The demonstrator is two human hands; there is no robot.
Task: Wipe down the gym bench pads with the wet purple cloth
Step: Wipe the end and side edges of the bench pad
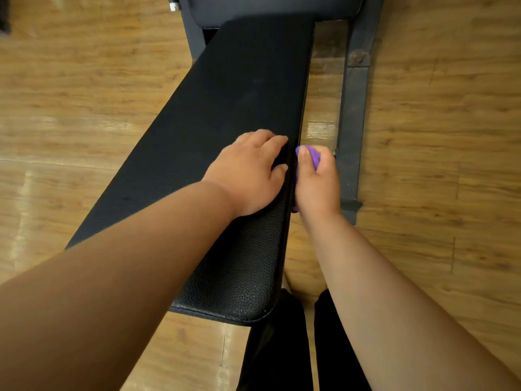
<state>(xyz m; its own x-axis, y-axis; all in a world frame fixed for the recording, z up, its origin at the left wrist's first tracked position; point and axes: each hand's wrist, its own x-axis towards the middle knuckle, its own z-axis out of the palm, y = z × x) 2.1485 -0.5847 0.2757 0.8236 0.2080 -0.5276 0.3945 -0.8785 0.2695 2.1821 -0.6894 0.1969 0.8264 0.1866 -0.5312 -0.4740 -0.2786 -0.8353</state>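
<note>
- Head view – a long bench pad (225, 108) runs from the lower centre of the frame to the upper centre. It is black, with a pebbled leather-like grain and a rounded near corner.
- A second pad (270, 7), smooth and dark with a rounded front, sits across the top edge of the frame, meeting the long pad's far end.
- The left hand (248, 173) lies flat on the long pad at mid-frame, fingers loosely spread and reaching to the pad's right edge.
- The right hand (317, 179) is curled round the purple cloth (314, 156) – a bunched wad pressed against the pad's right side face, just beside the left hand's fingertips.
- A dark metal frame rail (352, 122), flat and scuffed, lies on the floor right of the pad, with a narrow strip of floor between them.
- The wood-grain plank floor (84, 80) spreads wide on both sides.
- Dark trouser legs (282, 348) stand at the bottom centre, near the pad's near end.
</note>
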